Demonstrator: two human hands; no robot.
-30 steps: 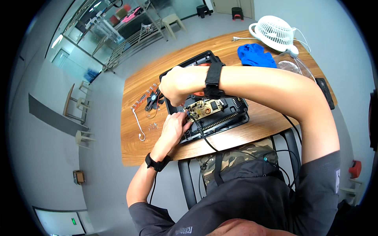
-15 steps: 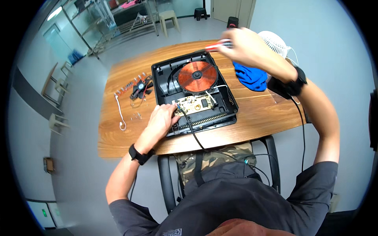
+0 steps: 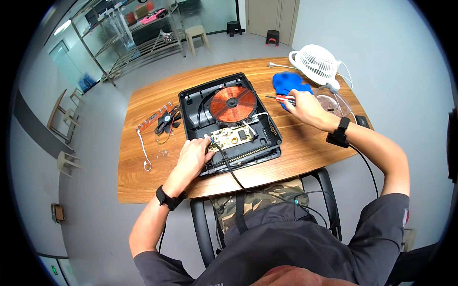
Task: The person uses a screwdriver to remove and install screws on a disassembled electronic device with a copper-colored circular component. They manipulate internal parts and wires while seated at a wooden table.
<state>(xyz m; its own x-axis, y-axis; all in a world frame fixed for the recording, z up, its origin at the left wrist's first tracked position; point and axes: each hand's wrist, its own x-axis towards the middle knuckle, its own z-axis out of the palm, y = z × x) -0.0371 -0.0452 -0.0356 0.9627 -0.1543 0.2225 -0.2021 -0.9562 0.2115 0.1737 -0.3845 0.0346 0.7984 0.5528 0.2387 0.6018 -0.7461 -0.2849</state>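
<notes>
An opened black induction cooker base point(image 3: 194, 106) lies on the table in front of me, with a round copper coil point(image 3: 224, 107) in its far half. A pale circuit board point(image 3: 243, 132) with wires sits in the near half. My left hand point(image 3: 193, 155) grips the left end of the board, thumb and forefinger on either side of the corner where a black power cord point(image 3: 231, 170) joins. In my right hand point(image 3: 307, 109), a screwdriver point(image 3: 285, 98) with a red and white handle points left, above the table beside the base. Its tip touches nothing.
Left of the base lie a small black fan point(image 3: 168, 119), a red strip of parts point(image 3: 153, 117), a white cable point(image 3: 143, 151) and several screws point(image 3: 163, 153). At right are a blue cloth point(image 3: 285, 82), a white fan point(image 3: 315, 64) and a clear container point(image 3: 330, 102).
My right hand has come down and slightly right with the screwdriver, from above the base's far right corner to beside the blue cloth. My left hand keeps its place on the board.
</notes>
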